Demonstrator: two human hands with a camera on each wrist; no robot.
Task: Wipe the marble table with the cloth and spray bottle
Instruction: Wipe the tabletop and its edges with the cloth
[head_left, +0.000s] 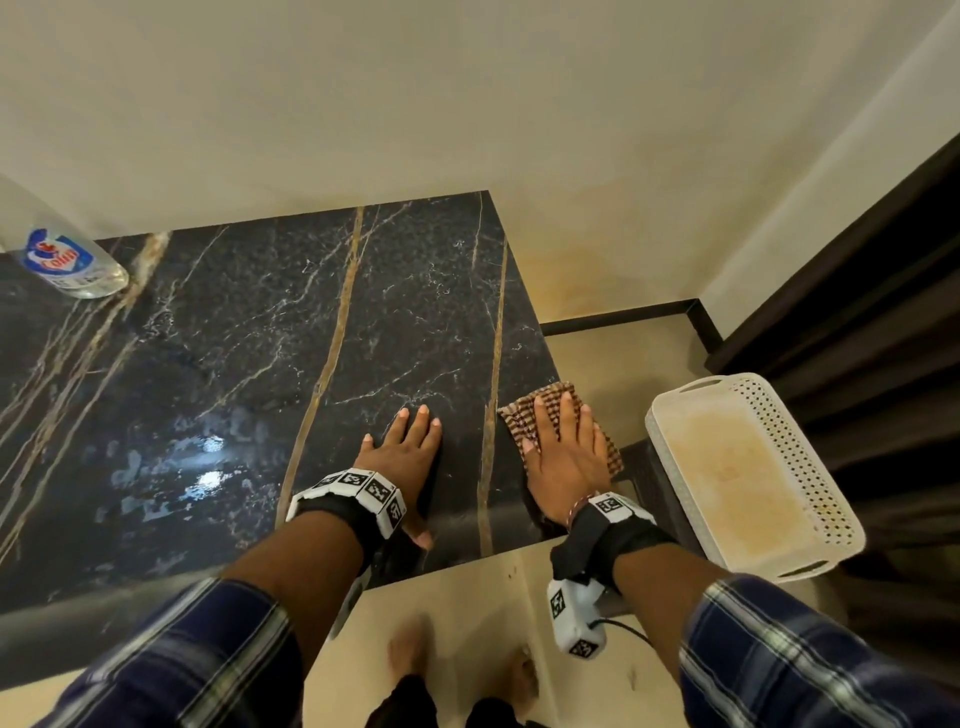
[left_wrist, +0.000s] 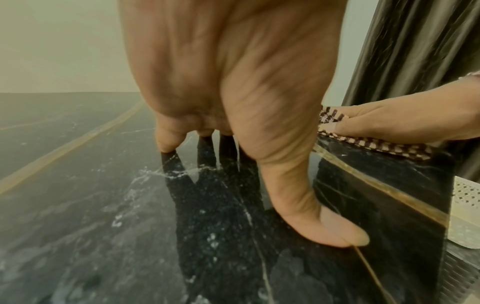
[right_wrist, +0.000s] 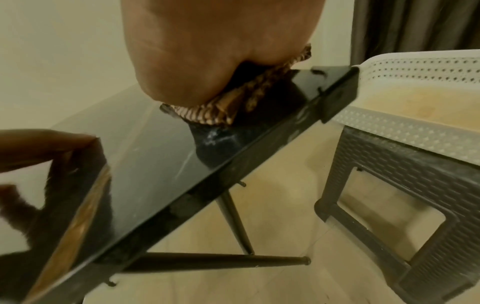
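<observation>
The black marble table (head_left: 234, 338) with gold veins fills the left of the head view. My right hand (head_left: 566, 452) lies flat, fingers straight, pressing a brown checked cloth (head_left: 524, 421) onto the table's right edge. The cloth (right_wrist: 233, 107) is bunched under the right palm (right_wrist: 207, 51) and partly hidden by it. My left hand (head_left: 405, 447) rests flat on bare marble just left of the cloth, fingers spread, holding nothing; its fingertips (left_wrist: 166, 144) touch the surface. A clear spray bottle (head_left: 67, 265) with a blue label stands at the far left of the table, away from both hands.
Wet streaks (head_left: 208, 457) shine on the marble left of my hands. A white perforated tray (head_left: 841, 467) sits on a dark woven stool (right_wrist: 389, 174) right beside the table's right edge. A dark curtain (head_left: 883, 312) hangs behind it. Walls border the table's far side.
</observation>
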